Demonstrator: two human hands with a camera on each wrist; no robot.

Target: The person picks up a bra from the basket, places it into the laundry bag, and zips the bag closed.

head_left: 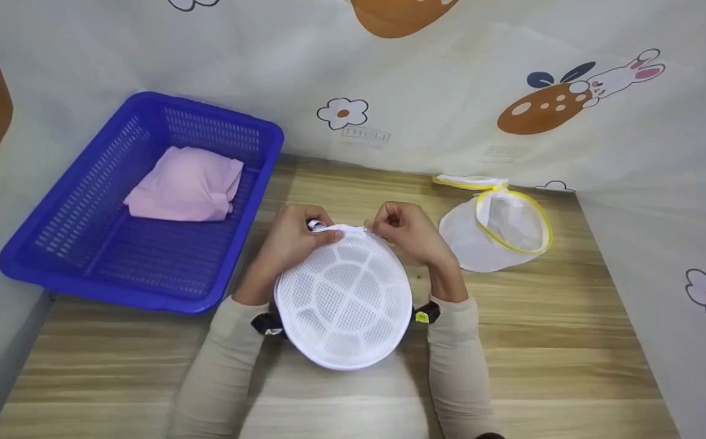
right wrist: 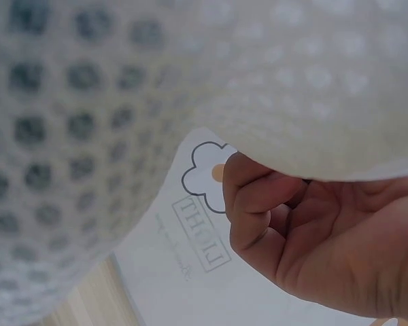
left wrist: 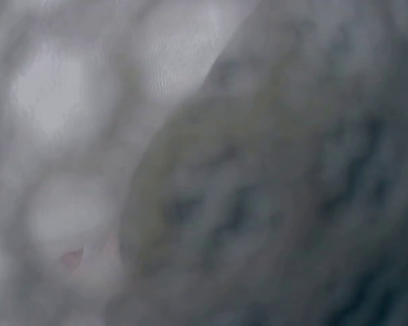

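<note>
The left hand point(head_left: 297, 239) and right hand point(head_left: 410, 230) pinch the white mesh laundry bag point(head_left: 347, 299), apparently working its zipper point(head_left: 353, 228); continuing likely calls for steady tension.

wood-grain tabletop point(head_left: 548, 366) | left: blue basket point(head_left: 158, 250) | right: yellow-rimmed mesh bag point(head_left: 469, 238)

Enclosed at the back and on either side by pale sheeting point(head_left: 255, 67), printed with black-outlined flowers point(head_left: 343, 114) around brown centers, a white rabbit point(head_left: 612, 80) stretched against a spotted orange-brown shape point(head_left: 545, 108), and faint boxed lettering point(head_left: 366, 134). Spread below with a wood-grain tabletop point(head_left: 548, 366), streaked in tan and darker brown, reaching to the sheeting at its far edge. Lit softly, shaded grayer toward the lower left.
</note>
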